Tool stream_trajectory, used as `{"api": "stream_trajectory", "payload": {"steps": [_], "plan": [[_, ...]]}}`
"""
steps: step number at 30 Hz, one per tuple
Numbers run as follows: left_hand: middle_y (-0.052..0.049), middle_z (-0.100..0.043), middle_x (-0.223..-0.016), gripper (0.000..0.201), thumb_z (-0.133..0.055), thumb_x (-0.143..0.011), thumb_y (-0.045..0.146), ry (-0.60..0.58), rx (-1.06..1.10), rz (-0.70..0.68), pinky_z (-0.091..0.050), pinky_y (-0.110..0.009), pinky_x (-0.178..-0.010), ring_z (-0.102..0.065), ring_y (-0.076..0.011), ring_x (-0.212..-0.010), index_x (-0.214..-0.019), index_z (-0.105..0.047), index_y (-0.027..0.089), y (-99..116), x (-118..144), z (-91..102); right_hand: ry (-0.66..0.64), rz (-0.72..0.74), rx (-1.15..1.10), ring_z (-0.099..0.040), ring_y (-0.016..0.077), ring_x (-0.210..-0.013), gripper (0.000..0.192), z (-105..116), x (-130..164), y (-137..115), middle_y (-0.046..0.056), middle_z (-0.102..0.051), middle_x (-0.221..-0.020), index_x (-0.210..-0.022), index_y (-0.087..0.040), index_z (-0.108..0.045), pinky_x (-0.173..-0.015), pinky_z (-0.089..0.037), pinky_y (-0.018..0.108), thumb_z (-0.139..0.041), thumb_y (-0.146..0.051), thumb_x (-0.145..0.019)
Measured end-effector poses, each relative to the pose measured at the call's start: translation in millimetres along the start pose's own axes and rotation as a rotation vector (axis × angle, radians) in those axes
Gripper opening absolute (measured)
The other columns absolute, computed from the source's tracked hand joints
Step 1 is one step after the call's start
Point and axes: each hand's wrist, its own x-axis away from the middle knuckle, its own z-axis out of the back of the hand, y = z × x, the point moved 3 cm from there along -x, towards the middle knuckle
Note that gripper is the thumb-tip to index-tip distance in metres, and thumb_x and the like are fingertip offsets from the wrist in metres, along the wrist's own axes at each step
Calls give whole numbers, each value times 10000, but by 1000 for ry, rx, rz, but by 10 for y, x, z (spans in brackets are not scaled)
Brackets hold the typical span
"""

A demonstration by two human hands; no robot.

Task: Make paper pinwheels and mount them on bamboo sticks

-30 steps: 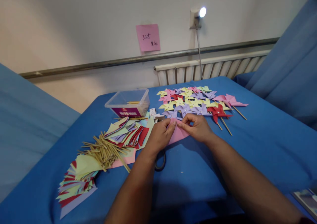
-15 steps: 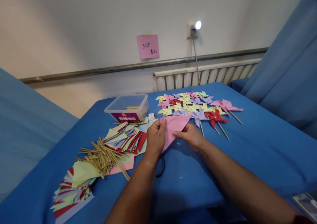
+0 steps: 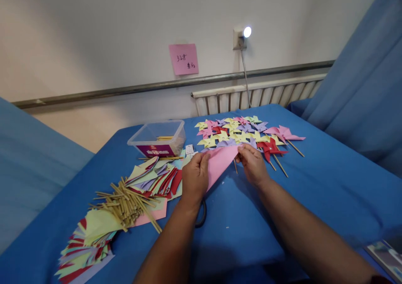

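Note:
A pink paper folded into a triangle (image 3: pixel 221 160) is held between both hands just above the blue table (image 3: pixel 314 192). My left hand (image 3: pixel 194 177) pinches its left edge. My right hand (image 3: pixel 253 165) pinches its far right corner. Directly behind the paper lie several finished paper pinwheels (image 3: pixel 243 133) on wooden sticks, in yellow, purple, pink and red.
A clear plastic box (image 3: pixel 158 137) with sticks stands at the back left. Left of my hands lie a fan of coloured paper pieces (image 3: pixel 157 177), a pile of wooden sticks (image 3: pixel 125 200) and another paper stack (image 3: pixel 88 242). Scissors (image 3: pixel 201 215) lie partly under my left forearm.
The pink paper was lifted from the table and drawn out into a triangle. My right hand slid from its middle out to the far right corner; my left hand kept its hold.

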Motion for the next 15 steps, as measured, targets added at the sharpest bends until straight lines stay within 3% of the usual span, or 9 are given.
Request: {"api": "stream_trajectory", "payload": {"steps": [3,8,15], "plan": [[-21,-709,-839,264,-488,-907,365,70,-28,-102,-425,-238,-682,-633,-154,-751,-952,-688,199,19,27,13,4,68,-38,-469,105,-543,209,-4,15,-45,-33,-548,-594,-694,-195,-584,-568,-361,248,-622,-350,-829],[-44,-714,-862,240,-494,-916,324,159,-73,-267,-449,-239,-721,-646,-151,-785,-938,-685,181,56,67,41,43,139,38,-471,98,-510,196,-22,48,-130,-53,-548,-545,-700,-197,-576,-565,-363,245,-682,-328,-801],[-41,-714,-865,249,-503,-910,345,208,-65,-267,-464,-248,-727,-645,-151,-770,-944,-687,181,83,73,80,51,224,103,-500,114,-542,182,-27,81,-213,-41,-566,-563,-746,-203,-608,-600,-396,260,-600,-341,-864]]}}
